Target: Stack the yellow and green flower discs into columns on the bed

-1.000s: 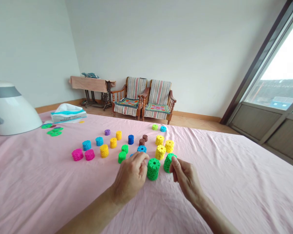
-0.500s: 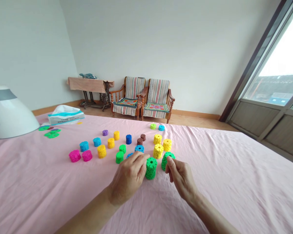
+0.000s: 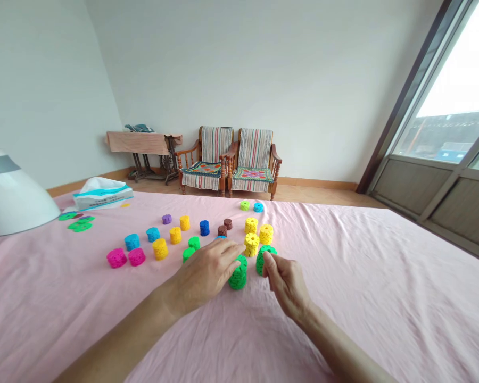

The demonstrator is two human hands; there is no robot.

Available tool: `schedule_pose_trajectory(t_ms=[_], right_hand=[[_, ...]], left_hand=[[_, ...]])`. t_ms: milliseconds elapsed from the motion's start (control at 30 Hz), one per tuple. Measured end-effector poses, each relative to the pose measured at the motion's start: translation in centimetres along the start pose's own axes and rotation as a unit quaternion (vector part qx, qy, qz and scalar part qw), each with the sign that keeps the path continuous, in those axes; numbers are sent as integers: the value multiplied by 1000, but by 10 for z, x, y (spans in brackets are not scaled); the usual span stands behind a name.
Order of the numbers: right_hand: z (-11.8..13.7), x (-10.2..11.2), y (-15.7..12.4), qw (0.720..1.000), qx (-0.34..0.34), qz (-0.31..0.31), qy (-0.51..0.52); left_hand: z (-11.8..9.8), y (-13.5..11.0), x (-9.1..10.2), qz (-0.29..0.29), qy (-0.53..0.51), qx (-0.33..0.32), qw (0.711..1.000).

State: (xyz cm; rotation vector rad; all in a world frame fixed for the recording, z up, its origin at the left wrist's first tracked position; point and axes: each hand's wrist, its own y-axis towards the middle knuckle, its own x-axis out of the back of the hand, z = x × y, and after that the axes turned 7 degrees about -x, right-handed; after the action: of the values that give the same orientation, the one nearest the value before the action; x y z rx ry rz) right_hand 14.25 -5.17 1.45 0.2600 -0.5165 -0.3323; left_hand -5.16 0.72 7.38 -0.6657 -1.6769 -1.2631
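My left hand (image 3: 205, 272) reaches over a stack of green toothed discs (image 3: 238, 275) on the pink cloth (image 3: 363, 276). Its fingers are closed on the stack's top and left side. My right hand (image 3: 286, 282) is curled, and its fingertips pinch the side of a second green stack (image 3: 262, 256) just to the right. Three yellow stacks (image 3: 251, 243) stand directly behind the two green ones. A small green pair (image 3: 191, 248) sits left of my left hand.
Farther back are magenta (image 3: 116, 257), cyan (image 3: 131, 242), yellow (image 3: 160, 248), blue (image 3: 204, 227) and brown (image 3: 224, 227) stacks. At the left are a white appliance (image 3: 11, 199), a tissue pack (image 3: 101, 192) and flat green pieces (image 3: 77, 222). Two wooden armchairs (image 3: 227, 167) stand by the wall.
The view has drifted, so everything sits lower left in the picture. My left fingers have stretched further over the near green stack. My right hand stays at the second green stack.
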Motion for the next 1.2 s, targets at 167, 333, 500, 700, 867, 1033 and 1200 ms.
schedule_pose_trajectory(t_ms=[167,333,500,700,867,1033,1200], right_hand=[[-1,1,1,1000,-1,-5,-8],[1,2,1,1000,2,-4,-17],[2,4,0,1000,0,-4,-18],[-2,1,1,1000,1,-3,-18],[-2,1,0,1000,0,-4,-21],[1,2,1,1000,5,1,-28],[1,2,1,999,-2,3,-32]], left_hand=[[2,11,11,119,-32,-3,992],[2,12,1,168,-46,25,984],[6,11,-10,142,-38,39,988],[5,13,-9,113,-41,46,992],[5,13,-6,122,-56,66,989],[7,14,-5,122,-68,72,988],[8,15,-5,120,-74,74,987]])
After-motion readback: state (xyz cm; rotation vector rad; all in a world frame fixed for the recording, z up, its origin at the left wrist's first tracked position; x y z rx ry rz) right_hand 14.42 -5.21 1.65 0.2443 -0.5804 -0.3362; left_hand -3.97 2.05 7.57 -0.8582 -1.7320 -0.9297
